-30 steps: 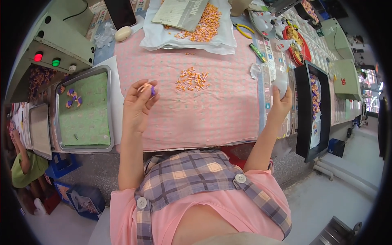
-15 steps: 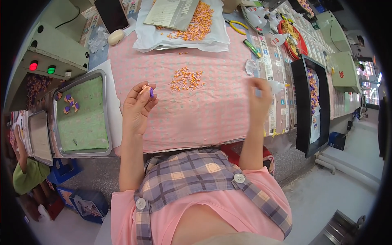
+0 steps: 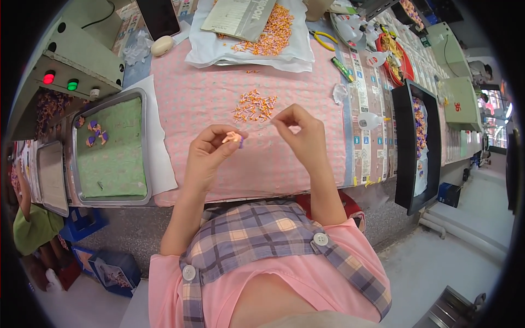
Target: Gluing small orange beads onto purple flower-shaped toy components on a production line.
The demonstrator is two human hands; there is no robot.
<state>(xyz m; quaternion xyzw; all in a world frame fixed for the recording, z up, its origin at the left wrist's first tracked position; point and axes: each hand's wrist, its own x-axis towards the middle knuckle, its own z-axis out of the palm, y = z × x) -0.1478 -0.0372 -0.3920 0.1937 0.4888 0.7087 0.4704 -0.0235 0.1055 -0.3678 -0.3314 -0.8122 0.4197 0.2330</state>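
Note:
Between the fingertips of my left hand [image 3: 203,156] is a small peach-and-purple plastic figurine [image 3: 233,138], held just above the pink checked cloth [image 3: 262,177]. My right hand [image 3: 305,135] is closed in a pinch, its fingertips by the near right edge of a loose heap of tiny orange-and-pink pieces [image 3: 254,105]. Whatever lies between those fingertips is too small to make out. To the left, a metal tray [image 3: 146,147] lined with green carries several similar purple-and-peach figurines [image 3: 97,134].
Behind the heap, a white sheet [image 3: 205,57] bears many more orange pieces [image 3: 270,38] under a printed packet [image 3: 235,19]. Yellow-handled pliers [image 3: 327,39], a green tube [image 3: 342,69] and a dropper bottle [image 3: 371,121] lie rightward, before a deep black tray [image 3: 403,153]. A grey machine [image 3: 82,68] stands left.
My right hand has swung left from the cloth's right side to the small heap. My left hand has shifted right and slightly nearer with the figurine. The view has moved slightly.

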